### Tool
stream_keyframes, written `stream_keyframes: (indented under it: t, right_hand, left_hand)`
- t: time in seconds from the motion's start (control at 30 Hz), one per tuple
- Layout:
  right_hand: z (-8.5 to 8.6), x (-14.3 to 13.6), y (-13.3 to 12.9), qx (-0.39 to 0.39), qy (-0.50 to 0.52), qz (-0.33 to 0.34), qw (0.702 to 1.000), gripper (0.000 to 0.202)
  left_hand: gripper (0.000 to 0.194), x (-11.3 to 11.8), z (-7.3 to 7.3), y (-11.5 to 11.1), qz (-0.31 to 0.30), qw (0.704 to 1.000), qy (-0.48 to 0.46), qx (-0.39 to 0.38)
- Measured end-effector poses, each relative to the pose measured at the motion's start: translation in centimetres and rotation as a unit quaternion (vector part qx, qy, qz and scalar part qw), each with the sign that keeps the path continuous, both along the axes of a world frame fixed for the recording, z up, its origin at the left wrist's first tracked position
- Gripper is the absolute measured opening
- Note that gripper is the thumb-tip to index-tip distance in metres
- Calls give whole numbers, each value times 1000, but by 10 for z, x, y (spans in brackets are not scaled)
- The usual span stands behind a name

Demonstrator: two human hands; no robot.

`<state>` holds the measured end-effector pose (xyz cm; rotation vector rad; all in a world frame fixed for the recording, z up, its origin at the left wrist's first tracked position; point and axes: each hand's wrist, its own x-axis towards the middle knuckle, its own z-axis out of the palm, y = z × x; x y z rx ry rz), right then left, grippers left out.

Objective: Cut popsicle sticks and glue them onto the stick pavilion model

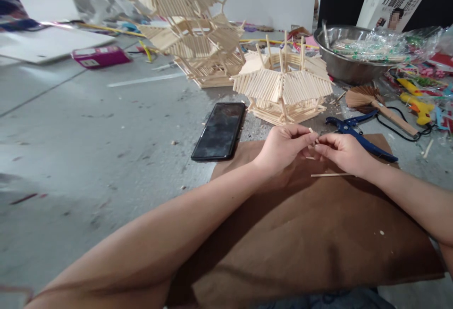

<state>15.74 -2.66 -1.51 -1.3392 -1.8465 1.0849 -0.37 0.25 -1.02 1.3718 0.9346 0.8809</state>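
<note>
My left hand (pixel 287 145) and my right hand (pixel 338 149) meet over the brown paper (pixel 283 238), both closed. Between their fingertips is a short pale wooden stick (pixel 312 132), mostly hidden by the fingers. Another thin stick (pixel 329 175) lies on the paper below my right hand. Just beyond my hands stands a roofed wooden-stick model (pixel 283 87) with upright posts on top. A taller tiered stick model (pixel 198 40) with a pointed roof is behind it to the left. Beside my right hand lies a blue-handled cutter (pixel 364 139).
A black phone (pixel 219 132) lies left of my hands. At the back right, a metal bowl (pixel 339 66) holds plastic-wrapped sticks. A small brush (pixel 389 111) and a yellow glue gun (pixel 419 108) lie at right. Further left are a purple box (pixel 101 56) and a white board (pixel 53 42).
</note>
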Motion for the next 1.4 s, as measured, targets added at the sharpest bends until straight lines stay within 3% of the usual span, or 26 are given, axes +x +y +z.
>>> stream_keyframes:
  t: [0.33,0.93,1.17,1.3,1.4]
  right_hand:
    - [3,-2,-1,-74,36,36,996,27]
    - [1,-6,-3,-106,86,57,989,24]
    - [3,3,2,-106,69,60,990,24]
    - [9,11,8,-129,83,74,985,24]
    - [11,13,11,-149,94,86,981,21]
  left_hand:
    - [17,2,-2,1,17,998,-50,-32]
    - [20,2,0,-2,17,999,-32,-22]
    - [16,-2,-1,3,-59,994,-70,-56]
    - [34,-6,-4,9,-108,987,-101,-69]
    - [37,-7,-6,11,-113,988,-91,-53]
